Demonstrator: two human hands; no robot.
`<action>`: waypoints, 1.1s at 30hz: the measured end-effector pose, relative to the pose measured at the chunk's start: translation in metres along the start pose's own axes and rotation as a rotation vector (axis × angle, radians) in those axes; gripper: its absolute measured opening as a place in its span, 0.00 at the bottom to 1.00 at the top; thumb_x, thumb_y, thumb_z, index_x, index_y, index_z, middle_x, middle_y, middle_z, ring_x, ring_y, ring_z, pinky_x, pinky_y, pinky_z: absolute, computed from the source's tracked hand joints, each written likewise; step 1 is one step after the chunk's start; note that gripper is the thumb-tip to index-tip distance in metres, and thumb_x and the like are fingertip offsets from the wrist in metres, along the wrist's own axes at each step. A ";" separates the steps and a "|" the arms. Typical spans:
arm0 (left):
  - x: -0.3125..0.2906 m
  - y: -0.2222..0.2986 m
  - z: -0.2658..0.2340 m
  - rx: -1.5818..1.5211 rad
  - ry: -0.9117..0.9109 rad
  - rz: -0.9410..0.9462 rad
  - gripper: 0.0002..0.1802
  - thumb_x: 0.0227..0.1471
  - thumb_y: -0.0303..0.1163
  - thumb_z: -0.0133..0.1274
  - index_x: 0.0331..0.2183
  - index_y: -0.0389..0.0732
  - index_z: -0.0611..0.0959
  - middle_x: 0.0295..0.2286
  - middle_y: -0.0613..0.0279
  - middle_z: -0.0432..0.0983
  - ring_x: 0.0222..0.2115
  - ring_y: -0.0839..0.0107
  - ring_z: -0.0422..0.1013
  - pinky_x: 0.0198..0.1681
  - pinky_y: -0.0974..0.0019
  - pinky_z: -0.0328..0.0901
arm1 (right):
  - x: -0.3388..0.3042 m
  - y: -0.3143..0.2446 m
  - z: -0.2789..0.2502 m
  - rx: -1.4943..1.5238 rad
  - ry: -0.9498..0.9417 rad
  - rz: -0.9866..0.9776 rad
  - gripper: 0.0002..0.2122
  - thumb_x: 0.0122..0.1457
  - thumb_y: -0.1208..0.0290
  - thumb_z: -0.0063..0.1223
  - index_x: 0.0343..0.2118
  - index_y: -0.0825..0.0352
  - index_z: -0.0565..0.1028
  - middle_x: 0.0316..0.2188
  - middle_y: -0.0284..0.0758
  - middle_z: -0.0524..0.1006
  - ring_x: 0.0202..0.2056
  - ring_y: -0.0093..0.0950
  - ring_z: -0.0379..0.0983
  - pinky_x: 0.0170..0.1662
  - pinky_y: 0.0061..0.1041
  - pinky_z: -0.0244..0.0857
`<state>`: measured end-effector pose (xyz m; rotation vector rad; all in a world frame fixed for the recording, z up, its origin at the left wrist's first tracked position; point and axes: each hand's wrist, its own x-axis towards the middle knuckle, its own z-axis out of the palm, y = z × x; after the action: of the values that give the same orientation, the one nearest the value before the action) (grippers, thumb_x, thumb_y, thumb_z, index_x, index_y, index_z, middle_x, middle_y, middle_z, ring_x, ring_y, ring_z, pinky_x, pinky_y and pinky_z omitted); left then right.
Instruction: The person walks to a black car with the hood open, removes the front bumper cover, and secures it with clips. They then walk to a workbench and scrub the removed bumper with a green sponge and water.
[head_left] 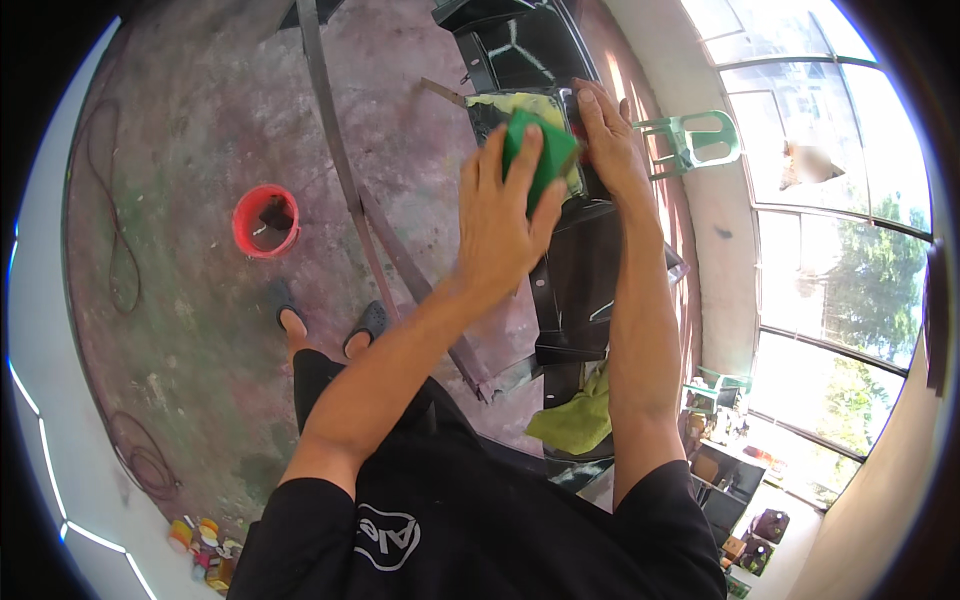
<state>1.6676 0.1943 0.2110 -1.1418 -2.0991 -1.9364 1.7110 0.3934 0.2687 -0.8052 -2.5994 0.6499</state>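
My left hand (pixel 510 215) is closed on a green sanding block (pixel 540 160), slightly blurred. The block lies over a yellowish filler patch (pixel 515 103) on a long black car bumper (pixel 580 265), hiding part of the patch. On the bumper's right edge, beside the patch, my right hand (pixel 612 145) grips with its fingers bent over the rim; some fingertips are hidden. A yellow-green cloth (pixel 575 418) is draped over the near end of the bumper.
A red bucket (pixel 267 222) with something dark inside stands on the stained floor at left. Long metal bars (pixel 335 120) cross beside the bumper. A green plastic stool (pixel 700 140) is by the right wall. Hoses (pixel 145 460) lie at far left.
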 end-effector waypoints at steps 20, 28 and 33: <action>-0.009 0.001 0.002 -0.063 0.040 -0.161 0.36 0.61 0.40 0.60 0.64 0.32 0.71 0.58 0.34 0.67 0.55 0.38 0.63 0.60 0.44 0.61 | -0.002 -0.003 0.000 0.010 -0.002 0.079 0.27 0.75 0.43 0.39 0.62 0.59 0.77 0.67 0.44 0.72 0.74 0.45 0.53 0.79 0.44 0.28; -0.003 0.020 0.006 -0.058 0.060 -0.220 0.35 0.60 0.41 0.61 0.62 0.31 0.71 0.55 0.32 0.68 0.56 0.39 0.63 0.62 0.44 0.58 | 0.000 -0.021 -0.004 0.094 -0.037 0.263 0.30 0.69 0.35 0.46 0.59 0.56 0.78 0.67 0.41 0.72 0.76 0.58 0.42 0.77 0.51 0.33; 0.061 -0.031 0.011 -0.024 0.104 -0.442 0.36 0.59 0.46 0.61 0.60 0.32 0.72 0.55 0.34 0.70 0.58 0.41 0.62 0.64 0.47 0.57 | 0.002 -0.025 -0.001 0.101 -0.038 0.301 0.29 0.68 0.34 0.48 0.57 0.55 0.79 0.65 0.42 0.73 0.75 0.59 0.42 0.76 0.53 0.35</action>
<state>1.6113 0.2340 0.2144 -0.5936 -2.4315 -2.1382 1.6987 0.3763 0.2833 -1.1733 -2.4761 0.8797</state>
